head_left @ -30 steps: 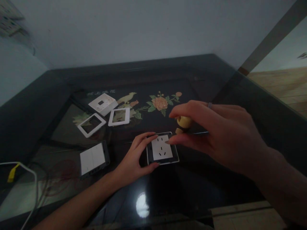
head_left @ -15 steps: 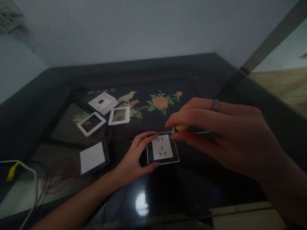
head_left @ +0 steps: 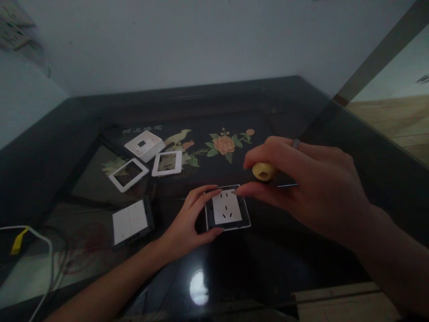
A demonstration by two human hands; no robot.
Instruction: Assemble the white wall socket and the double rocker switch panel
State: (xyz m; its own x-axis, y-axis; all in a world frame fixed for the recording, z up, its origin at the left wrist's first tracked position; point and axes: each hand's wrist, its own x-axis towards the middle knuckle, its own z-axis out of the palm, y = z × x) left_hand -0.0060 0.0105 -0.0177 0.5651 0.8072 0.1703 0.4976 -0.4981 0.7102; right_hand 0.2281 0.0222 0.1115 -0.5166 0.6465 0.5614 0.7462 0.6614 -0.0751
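Note:
A wall socket (head_left: 227,210) with a white face and a dark frame lies in a white-edged base on the dark table. My left hand (head_left: 187,223) grips it from the left, fingers on the far edge and thumb on the near edge. Above its right side, my right hand (head_left: 311,183) holds a yellow-handled screwdriver (head_left: 263,171) between thumb and fingers. The handle's end faces me; most of the shaft is hidden, and I cannot tell whether its tip touches a screw.
Left of my hands lies a white switch module (head_left: 130,221). Farther back are two white cover frames (head_left: 129,174) (head_left: 166,163) and a white mounting box (head_left: 145,145). A white cable (head_left: 50,255) with a yellow tag (head_left: 18,241) runs along the left side. A wall (head_left: 201,40) stands behind the table.
My right hand has shifted its fingers and turned the screwdriver, so more of the yellow handle shows. My left hand and the socket stay in place.

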